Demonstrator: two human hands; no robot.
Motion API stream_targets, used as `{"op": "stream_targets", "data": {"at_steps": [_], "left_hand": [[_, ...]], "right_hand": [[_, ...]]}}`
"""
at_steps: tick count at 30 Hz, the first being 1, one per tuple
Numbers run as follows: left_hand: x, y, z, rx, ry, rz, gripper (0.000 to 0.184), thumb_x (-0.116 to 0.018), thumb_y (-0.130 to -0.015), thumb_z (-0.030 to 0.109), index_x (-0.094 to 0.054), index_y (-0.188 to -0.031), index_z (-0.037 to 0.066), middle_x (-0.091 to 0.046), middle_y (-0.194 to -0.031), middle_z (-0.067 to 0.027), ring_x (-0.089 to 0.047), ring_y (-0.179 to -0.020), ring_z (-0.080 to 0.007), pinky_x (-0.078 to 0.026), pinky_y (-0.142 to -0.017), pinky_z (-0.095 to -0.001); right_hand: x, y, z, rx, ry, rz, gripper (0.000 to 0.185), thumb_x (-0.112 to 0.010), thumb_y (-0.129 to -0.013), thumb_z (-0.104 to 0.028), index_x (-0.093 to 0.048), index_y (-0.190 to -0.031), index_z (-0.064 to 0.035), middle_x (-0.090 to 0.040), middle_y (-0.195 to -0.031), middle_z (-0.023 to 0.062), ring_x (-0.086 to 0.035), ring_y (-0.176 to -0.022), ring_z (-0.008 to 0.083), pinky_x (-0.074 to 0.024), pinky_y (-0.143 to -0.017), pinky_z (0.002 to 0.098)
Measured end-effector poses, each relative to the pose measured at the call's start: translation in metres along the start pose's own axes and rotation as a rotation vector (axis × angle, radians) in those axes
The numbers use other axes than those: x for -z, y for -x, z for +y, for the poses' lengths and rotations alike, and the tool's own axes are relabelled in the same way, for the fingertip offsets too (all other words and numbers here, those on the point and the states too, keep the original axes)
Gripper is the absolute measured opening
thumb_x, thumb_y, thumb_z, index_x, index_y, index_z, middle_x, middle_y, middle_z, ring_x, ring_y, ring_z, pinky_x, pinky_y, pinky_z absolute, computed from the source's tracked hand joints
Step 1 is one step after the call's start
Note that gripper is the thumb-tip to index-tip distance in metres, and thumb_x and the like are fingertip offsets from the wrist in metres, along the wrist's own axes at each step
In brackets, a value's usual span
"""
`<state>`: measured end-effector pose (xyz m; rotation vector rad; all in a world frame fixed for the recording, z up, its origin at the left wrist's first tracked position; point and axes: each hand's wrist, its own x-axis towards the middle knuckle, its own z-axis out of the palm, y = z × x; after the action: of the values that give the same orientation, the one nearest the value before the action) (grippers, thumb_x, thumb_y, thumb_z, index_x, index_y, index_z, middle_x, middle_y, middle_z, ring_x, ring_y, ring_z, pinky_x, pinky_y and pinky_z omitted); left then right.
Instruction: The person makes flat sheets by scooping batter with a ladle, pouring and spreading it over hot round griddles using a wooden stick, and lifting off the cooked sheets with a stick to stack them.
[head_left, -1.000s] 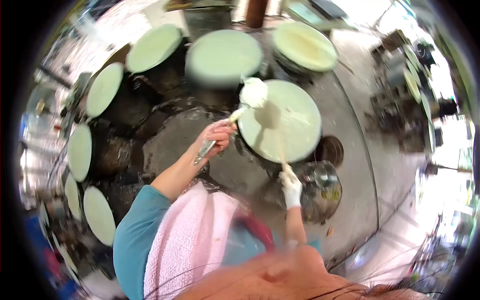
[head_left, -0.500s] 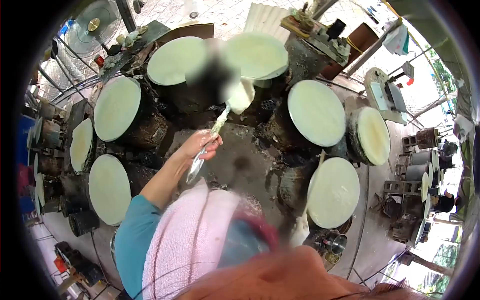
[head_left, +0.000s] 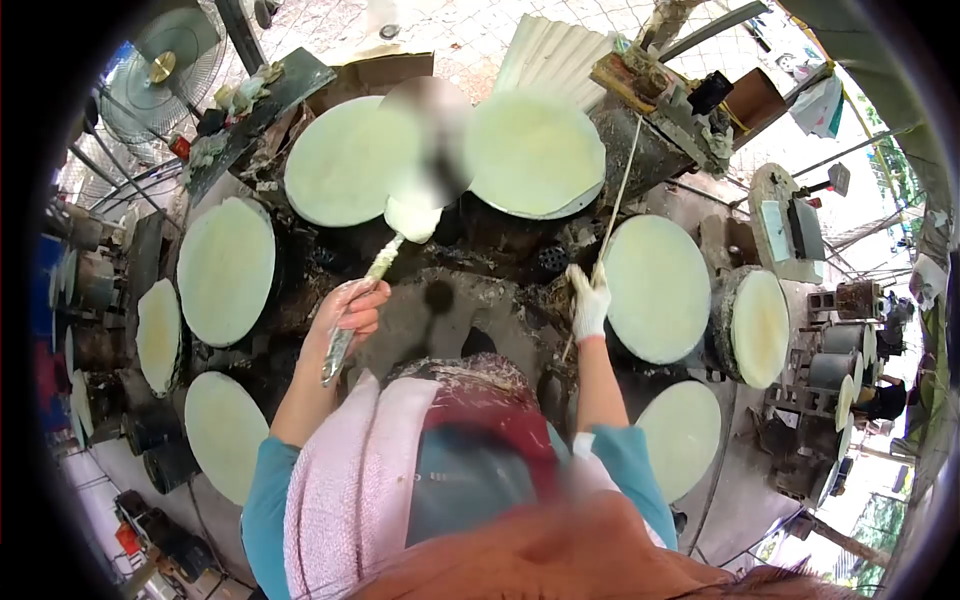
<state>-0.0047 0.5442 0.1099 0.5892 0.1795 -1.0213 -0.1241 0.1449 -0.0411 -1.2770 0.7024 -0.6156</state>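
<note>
My bare left hand [head_left: 350,310] is wrapped around the handle of a batter-smeared spatula [head_left: 412,220]. Its broad pale end points away from me, near the lower edge of the back-left griddle [head_left: 350,165]. A blurred patch hides part of that area. My right hand [head_left: 590,300], in a white glove with an orange cuff, holds a long thin stick [head_left: 622,195] that slants up to the right. Beside this hand is a right-hand griddle [head_left: 657,290], its round top covered by a thin pale sheet. The back-right griddle [head_left: 535,150] is covered likewise.
More round griddles stand around me, including the left one [head_left: 227,270], the lower-left one [head_left: 225,435], the lower-right one [head_left: 680,440] and the far-right one [head_left: 760,328]. A fan [head_left: 165,70] stands at the back left. A cluttered ledge [head_left: 655,90] is at the back right.
My right hand has come into view with the stick upright beside the right griddle. My left hand and the spatula have moved left, and the view has tilted upward.
</note>
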Motion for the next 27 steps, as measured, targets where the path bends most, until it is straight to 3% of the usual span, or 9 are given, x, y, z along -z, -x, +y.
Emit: {"op": "stream_targets", "data": {"at_steps": [1, 3, 4, 8, 9, 12, 16, 23, 27], "left_hand": [[-0.007, -0.007, 0.008, -0.006, -0.018, -0.033, 0.03, -0.039, -0.101, 0.022, -0.052, -0.103, -0.005, -0.038, -0.06, 0.0075, -0.034, -0.035, -0.0015, -0.03, -0.037, -0.0214], [-0.021, -0.024, 0.022, -0.041, 0.053, -0.036, 0.031, -0.036, -0.102, 0.022, -0.051, -0.105, -0.006, -0.039, -0.06, 0.0065, -0.034, -0.034, -0.002, -0.027, -0.036, -0.0213], [-0.031, -0.03, 0.028, -0.042, 0.092, -0.064, 0.032, -0.035, -0.102, 0.021, -0.05, -0.106, -0.006, -0.039, -0.06, 0.0061, -0.034, -0.034, -0.0022, -0.027, -0.036, -0.0211], [-0.066, -0.061, 0.057, -0.082, 0.197, -0.136, 0.032, -0.032, -0.103, 0.02, -0.047, -0.108, -0.008, -0.04, -0.061, 0.0043, -0.036, -0.033, -0.0029, -0.025, -0.036, -0.0206], [-0.07, -0.067, 0.062, -0.093, 0.216, -0.137, 0.032, -0.032, -0.103, 0.02, -0.046, -0.108, -0.009, -0.04, -0.062, 0.0039, -0.036, -0.033, -0.0031, -0.025, -0.036, -0.0207], [-0.076, -0.091, 0.083, -0.108, 0.282, -0.101, 0.032, -0.032, -0.103, 0.019, -0.044, -0.107, -0.011, -0.04, -0.062, 0.002, -0.037, -0.034, -0.0037, -0.026, -0.036, -0.022], [-0.075, -0.125, 0.117, -0.093, 0.176, -0.076, 0.032, -0.034, -0.103, 0.02, -0.046, -0.107, -0.009, -0.039, -0.061, 0.0048, -0.034, -0.033, -0.0024, -0.025, -0.036, -0.0207], [-0.07, -0.186, 0.18, -0.006, -0.201, 0.074, 0.031, -0.039, -0.102, 0.022, -0.049, -0.104, -0.007, -0.039, -0.059, 0.0065, -0.031, -0.032, -0.0004, -0.022, -0.034, -0.0186], [-0.063, -0.227, 0.192, 0.019, -0.3, 0.118, 0.03, -0.041, -0.102, 0.024, -0.05, -0.104, -0.004, -0.038, -0.056, 0.0099, -0.031, -0.031, -0.0002, -0.024, -0.033, -0.0188]], "right_hand": [[-0.015, -0.031, -0.006, -0.073, 0.009, -0.028, 0.071, -0.069, -0.083, -0.002, -0.03, -0.141, 0.0078, -0.058, -0.117, 0.0107, -0.06, -0.095, 0.0148, -0.0485, -0.086, 0.0263], [-0.036, -0.097, 0.014, -0.023, -0.111, -0.014, 0.078, -0.072, -0.081, -0.004, -0.026, -0.143, 0.0089, -0.052, -0.127, 0.0142, -0.057, -0.102, 0.0173, -0.046, -0.091, 0.027], [-0.033, -0.15, 0.069, 0.097, -0.02, 0.073, 0.083, -0.074, -0.081, -0.009, -0.024, -0.144, 0.0093, -0.045, -0.135, 0.0158, -0.054, -0.109, 0.0181, -0.0425, -0.097, 0.0274], [-0.085, -0.183, 0.021, -0.005, 0.442, 0.266, 0.096, -0.079, -0.075, -0.025, -0.021, -0.145, 0.0077, -0.037, -0.145, 0.0226, -0.046, -0.128, 0.0284, -0.0331, -0.107, 0.0314], [-0.098, -0.186, 0.011, -0.011, 0.524, 0.325, 0.083, -0.076, -0.077, -0.015, -0.03, -0.141, 0.0069, -0.052, -0.131, 0.0215, -0.056, -0.112, 0.0261, -0.0434, -0.095, 0.0332], [-0.116, -0.197, 0.008, -0.048, 0.451, 0.35, 0.063, -0.068, -0.08, -0.005, -0.04, -0.136, 0.0012, -0.058, -0.123, 0.0157, -0.058, -0.107, 0.0237, -0.045, -0.092, 0.0327], [-0.152, -0.187, -0.034, 0.197, -0.023, 0.323, 0.055, -0.057, -0.081, 0.01, -0.043, -0.133, 0.0004, -0.061, -0.111, 0.0095, -0.059, -0.095, 0.0171, -0.0481, -0.087, 0.0274], [-0.163, -0.18, -0.12, 0.24, -0.053, 0.28, 0.044, -0.06, -0.079, 0.012, -0.053, -0.122, 0.0025, -0.062, -0.104, 0.0077, -0.061, -0.09, 0.0154, -0.0517, -0.078, 0.0263], [-0.083, -0.174, -0.19, 0.03, 0.147, 0.304, 0.038, -0.067, -0.075, 0.008, -0.058, -0.112, 0.005, -0.065, -0.089, 0.0083, -0.062, -0.073, 0.0138, -0.0529, -0.069, 0.026]]}}
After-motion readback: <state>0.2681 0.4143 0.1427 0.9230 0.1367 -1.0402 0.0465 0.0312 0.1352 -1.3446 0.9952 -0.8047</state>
